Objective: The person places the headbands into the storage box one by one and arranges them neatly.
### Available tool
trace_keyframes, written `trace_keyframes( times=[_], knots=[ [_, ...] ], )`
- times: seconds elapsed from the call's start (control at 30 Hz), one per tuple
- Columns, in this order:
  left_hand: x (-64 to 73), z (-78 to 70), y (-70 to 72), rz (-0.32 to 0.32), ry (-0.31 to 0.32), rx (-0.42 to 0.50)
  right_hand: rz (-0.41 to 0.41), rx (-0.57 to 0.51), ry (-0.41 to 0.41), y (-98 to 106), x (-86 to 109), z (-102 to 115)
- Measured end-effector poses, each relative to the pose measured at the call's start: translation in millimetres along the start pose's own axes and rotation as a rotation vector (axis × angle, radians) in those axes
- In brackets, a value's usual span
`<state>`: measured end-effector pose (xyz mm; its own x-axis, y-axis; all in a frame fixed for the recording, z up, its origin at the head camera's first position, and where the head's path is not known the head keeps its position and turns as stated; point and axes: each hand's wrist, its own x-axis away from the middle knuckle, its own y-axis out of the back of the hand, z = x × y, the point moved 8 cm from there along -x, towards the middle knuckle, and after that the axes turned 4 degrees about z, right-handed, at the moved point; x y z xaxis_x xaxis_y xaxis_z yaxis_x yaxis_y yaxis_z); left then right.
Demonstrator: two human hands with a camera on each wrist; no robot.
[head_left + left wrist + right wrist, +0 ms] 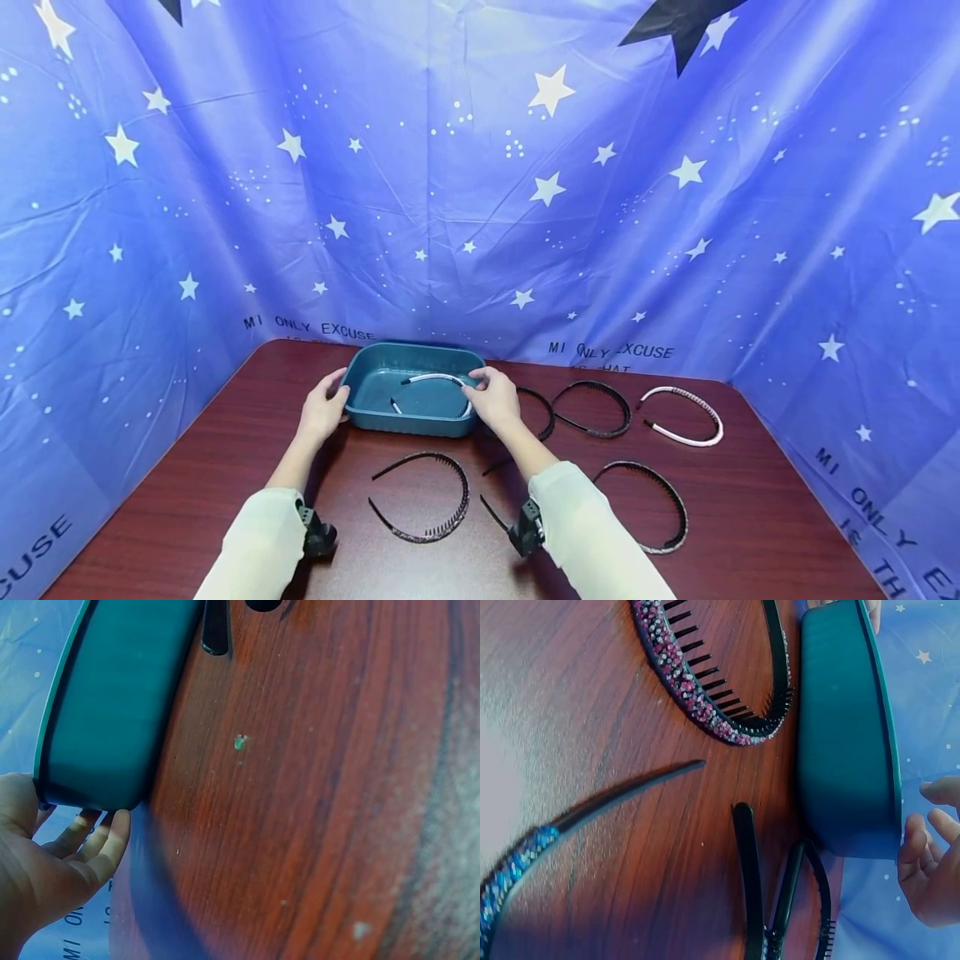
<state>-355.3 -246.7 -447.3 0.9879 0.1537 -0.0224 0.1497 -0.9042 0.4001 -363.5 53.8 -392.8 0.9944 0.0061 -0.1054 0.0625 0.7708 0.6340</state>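
A teal plastic basin (pixel 408 423) sits at the back of the table, with a white headband (pixel 438 377) lying inside it. At the basin's left end, my left hand (pixel 324 408) has its fingertips against the end wall, the thumb up by the rim. My right hand (pixel 495 398) is at the right end, its thumb and fingers spread near the rim; in the right wrist view the thumb (pixel 939 791) stands apart from the fingers. Whether the right fingertips touch the rim is hard to tell. In front of the basin lies a dark headband with sparkly stones (pixel 676 671).
Right of the basin lie a black headband (pixel 600 383), a white headband (pixel 686 440) and a dark sparkly one (pixel 678 508). Others are partly hidden by my right arm. A blue star-patterned cloth (pixel 480 208) hangs along the table's back and sides.
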Motion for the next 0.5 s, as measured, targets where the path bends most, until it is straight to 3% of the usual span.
trace_keyframes(
  times=[0.5],
  knots=[
    [-0.4,1.5,0.7,-0.001,-0.014,0.009,-0.020,0.037,0.054,23.3,3.8,-6.5]
  ],
)
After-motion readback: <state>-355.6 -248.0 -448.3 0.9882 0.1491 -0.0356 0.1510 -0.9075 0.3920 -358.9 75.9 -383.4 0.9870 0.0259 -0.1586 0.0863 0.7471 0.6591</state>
